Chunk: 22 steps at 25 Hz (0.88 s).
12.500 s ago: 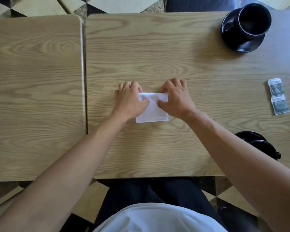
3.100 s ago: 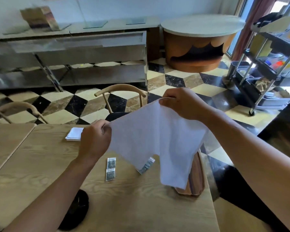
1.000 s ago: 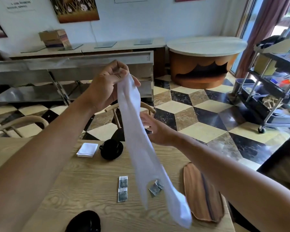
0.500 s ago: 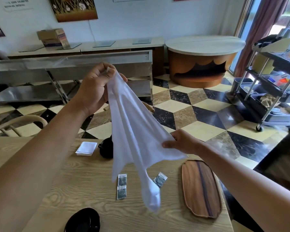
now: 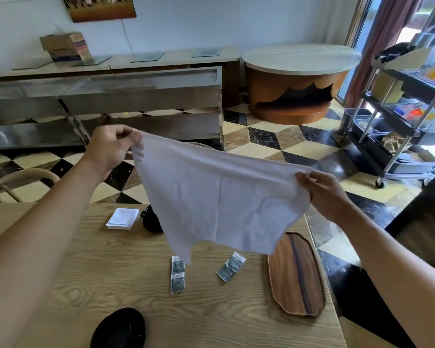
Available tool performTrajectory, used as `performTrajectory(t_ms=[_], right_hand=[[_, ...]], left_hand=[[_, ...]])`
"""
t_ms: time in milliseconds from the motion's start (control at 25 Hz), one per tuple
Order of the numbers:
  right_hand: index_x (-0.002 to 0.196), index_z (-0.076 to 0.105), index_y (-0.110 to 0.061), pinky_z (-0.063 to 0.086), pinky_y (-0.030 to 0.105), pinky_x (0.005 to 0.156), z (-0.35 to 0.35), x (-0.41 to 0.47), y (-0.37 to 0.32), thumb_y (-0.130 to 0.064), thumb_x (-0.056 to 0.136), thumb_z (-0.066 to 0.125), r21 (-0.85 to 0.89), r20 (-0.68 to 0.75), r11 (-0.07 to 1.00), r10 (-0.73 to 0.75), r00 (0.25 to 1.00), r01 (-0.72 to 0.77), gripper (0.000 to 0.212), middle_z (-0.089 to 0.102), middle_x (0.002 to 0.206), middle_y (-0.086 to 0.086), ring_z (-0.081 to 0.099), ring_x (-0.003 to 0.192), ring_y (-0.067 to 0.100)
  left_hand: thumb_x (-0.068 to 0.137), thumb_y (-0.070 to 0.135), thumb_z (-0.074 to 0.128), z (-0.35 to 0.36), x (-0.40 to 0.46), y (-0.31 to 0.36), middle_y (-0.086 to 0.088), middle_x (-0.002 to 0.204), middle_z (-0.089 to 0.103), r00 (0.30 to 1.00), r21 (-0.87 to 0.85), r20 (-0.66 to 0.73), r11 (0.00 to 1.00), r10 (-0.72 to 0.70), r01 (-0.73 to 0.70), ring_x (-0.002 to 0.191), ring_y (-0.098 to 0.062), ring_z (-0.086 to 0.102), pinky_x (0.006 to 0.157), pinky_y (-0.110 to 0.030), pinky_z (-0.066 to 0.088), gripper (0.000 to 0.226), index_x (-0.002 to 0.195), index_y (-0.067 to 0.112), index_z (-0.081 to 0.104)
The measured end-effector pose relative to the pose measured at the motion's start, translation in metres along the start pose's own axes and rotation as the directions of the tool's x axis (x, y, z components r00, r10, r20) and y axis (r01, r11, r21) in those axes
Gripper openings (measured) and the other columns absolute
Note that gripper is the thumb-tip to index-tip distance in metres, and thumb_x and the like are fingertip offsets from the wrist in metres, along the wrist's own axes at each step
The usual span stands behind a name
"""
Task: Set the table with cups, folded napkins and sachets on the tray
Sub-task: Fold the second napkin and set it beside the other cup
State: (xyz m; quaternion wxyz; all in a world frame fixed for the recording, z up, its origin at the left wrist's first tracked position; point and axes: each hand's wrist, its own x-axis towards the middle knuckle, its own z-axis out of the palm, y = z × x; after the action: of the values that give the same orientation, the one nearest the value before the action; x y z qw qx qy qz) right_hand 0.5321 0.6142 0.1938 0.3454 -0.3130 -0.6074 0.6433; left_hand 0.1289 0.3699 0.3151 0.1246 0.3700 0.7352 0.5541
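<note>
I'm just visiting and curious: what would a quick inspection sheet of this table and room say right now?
Surface: wooden table, pale grain.
Job's things: white napkin spread open in the air; folded napkin on the table beside a black cup; second black cup at the near edge; two pairs of sachets; wooden tray with nothing on it.
Clutter: nothing seen.
Hands: left hand and right hand each pinch an upper corner of the napkin.
Cables: nothing seen.
Surroundings: checkered floor, steel counter, round table, wheeled cart.
</note>
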Motion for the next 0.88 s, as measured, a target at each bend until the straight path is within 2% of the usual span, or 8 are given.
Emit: performTrajectory(t_ms=[80, 160, 280, 440, 520, 600, 720, 880], right_hand=[[0.088, 0.073, -0.013, 0.056, 0.022, 0.053, -0.003, 0.017, -0.011, -0.024, 0.098, 0.065, -0.097, -0.04, 0.995, -0.028, 0.999, 0.024, 0.017, 0.072, 0.07, -0.003, 0.064, 0.057, 0.01], [0.085, 0.068, -0.016, 0.051, 0.022, 0.052, -0.003, 0.041, -0.023, -0.022, 0.102, 0.062, -0.202, -0.101, 0.979, -0.038, 0.994, 0.017, 0.02, 0.065, 0.063, -0.008, 0.058, 0.054, 0.008], [0.087, 0.068, -0.008, 0.057, 0.042, 0.075, -0.001, 0.079, -0.046, -0.016, 0.1, 0.065, -0.223, -0.15, 0.974, -0.071, 0.986, 0.037, 0.015, 0.065, 0.08, 0.011, 0.062, 0.072, 0.024], [0.107, 0.073, -0.006, 0.056, 0.051, 0.099, 0.001, 0.109, -0.084, -0.02, 0.098, 0.069, -0.139, -0.275, 0.98, -0.177, 0.945, 0.143, 0.017, 0.07, 0.1, 0.013, 0.065, 0.093, 0.028], [0.106, 0.073, -0.01, 0.057, 0.048, 0.099, -0.001, 0.107, -0.093, -0.022, 0.098, 0.068, -0.083, -0.248, 0.977, -0.21, 0.946, 0.196, 0.015, 0.071, 0.098, 0.008, 0.068, 0.095, 0.026], [0.1, 0.074, -0.012, 0.058, 0.045, 0.098, -0.007, 0.091, -0.089, -0.021, 0.098, 0.068, -0.081, -0.19, 0.972, -0.233, 0.954, 0.221, 0.01, 0.071, 0.095, 0.007, 0.068, 0.093, 0.026], [0.097, 0.076, -0.015, 0.059, 0.037, 0.093, -0.021, 0.049, -0.056, -0.027, 0.091, 0.073, -0.138, -0.108, 0.97, -0.216, 0.97, 0.201, 0.014, 0.072, 0.093, 0.008, 0.069, 0.09, 0.025], [0.087, 0.079, -0.014, 0.056, 0.02, 0.073, -0.04, -0.024, 0.017, -0.032, 0.085, 0.073, -0.206, -0.077, 0.977, -0.07, 0.995, 0.053, 0.019, 0.073, 0.083, 0.003, 0.065, 0.078, 0.015]], left_hand=[[0.098, 0.015, 0.065, 0.009, 0.004, -0.023, -0.02, 0.097, 0.07, 0.994, -0.004, 0.011, 0.994, -0.111, 0.111, 0.084, -0.029, 0.068, 0.078, -0.045, 0.063, 0.011, 0.098, 0.007, 0.072], [0.098, 0.012, 0.065, 0.02, 0.011, -0.035, -0.019, 0.096, 0.067, 0.985, 0.011, 0.014, 0.985, -0.175, 0.175, 0.082, -0.029, 0.064, 0.073, -0.039, 0.061, 0.01, 0.092, 0.007, 0.07], [0.096, 0.017, 0.069, 0.031, 0.035, -0.032, -0.009, 0.083, 0.064, 0.979, 0.072, -0.031, 0.977, -0.2, 0.201, 0.079, -0.023, 0.058, 0.06, -0.032, 0.052, 0.014, 0.082, 0.02, 0.068], [0.095, 0.02, 0.071, 0.042, 0.061, -0.01, -0.017, 0.094, 0.072, 0.987, -0.176, -0.061, 0.974, -0.152, 0.139, 0.088, -0.036, 0.067, 0.077, -0.047, 0.06, 0.007, 0.088, 0.019, 0.07], [0.094, 0.019, 0.071, 0.039, 0.06, -0.007, -0.026, 0.11, 0.071, 0.99, -0.292, -0.083, 0.953, -0.111, 0.083, 0.093, -0.04, 0.069, 0.086, -0.053, 0.059, 0.004, 0.093, 0.015, 0.071], [0.095, 0.019, 0.07, 0.032, 0.046, -0.013, -0.021, 0.107, 0.073, 0.995, -0.271, -0.078, 0.962, -0.055, 0.031, 0.092, -0.033, 0.069, 0.089, -0.051, 0.059, 0.004, 0.095, 0.015, 0.071], [0.093, 0.023, 0.071, 0.019, 0.002, -0.04, 0.0, 0.088, 0.076, 1.0, -0.211, 0.007, 0.977, -0.029, 0.03, 0.082, -0.017, 0.071, 0.084, -0.034, 0.062, 0.005, 0.094, 0.019, 0.074], [0.085, 0.029, 0.074, 0.019, -0.08, -0.102, 0.009, 0.083, 0.077, 0.984, -0.042, 0.127, 0.991, -0.123, 0.129, 0.079, -0.005, 0.068, 0.076, -0.015, 0.055, 0.006, 0.089, 0.029, 0.079]])
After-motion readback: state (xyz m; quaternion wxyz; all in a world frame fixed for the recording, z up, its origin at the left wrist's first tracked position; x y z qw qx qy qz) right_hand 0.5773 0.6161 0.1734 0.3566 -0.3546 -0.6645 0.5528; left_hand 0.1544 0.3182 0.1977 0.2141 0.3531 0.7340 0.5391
